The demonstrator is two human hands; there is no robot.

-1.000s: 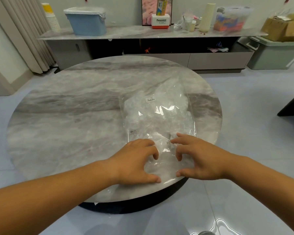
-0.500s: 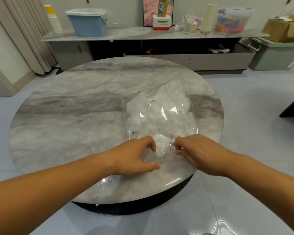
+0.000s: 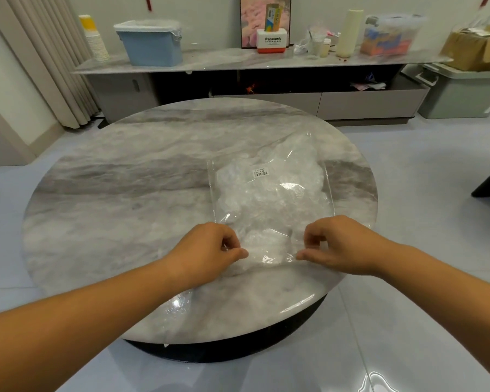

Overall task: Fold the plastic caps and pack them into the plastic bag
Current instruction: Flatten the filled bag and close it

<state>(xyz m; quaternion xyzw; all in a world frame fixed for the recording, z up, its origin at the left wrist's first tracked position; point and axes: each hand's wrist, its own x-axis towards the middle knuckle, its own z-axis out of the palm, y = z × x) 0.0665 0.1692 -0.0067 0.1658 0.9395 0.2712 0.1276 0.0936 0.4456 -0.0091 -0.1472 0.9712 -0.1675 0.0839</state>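
One blue bin [image 3: 153, 48] well beyond bag [image 3: 269, 193]

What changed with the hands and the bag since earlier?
The left hand and right hand, fingers spread before, moved apart and now pinch the near edge of the clear plastic bag. The bag, with crumpled white plastic caps inside, stayed on the round grey marble table.

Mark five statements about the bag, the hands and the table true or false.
1. The left hand and right hand both pinch the plastic bag at its near edge. True.
2. The bag lies on a square wooden surface. False: it lies on a round marble table.
3. A barcode label is stuck on the bag. True.
4. The bag is empty. False: crumpled plastic caps fill it.
5. The blue bin stands on that table. False: it stands on the sideboard behind.
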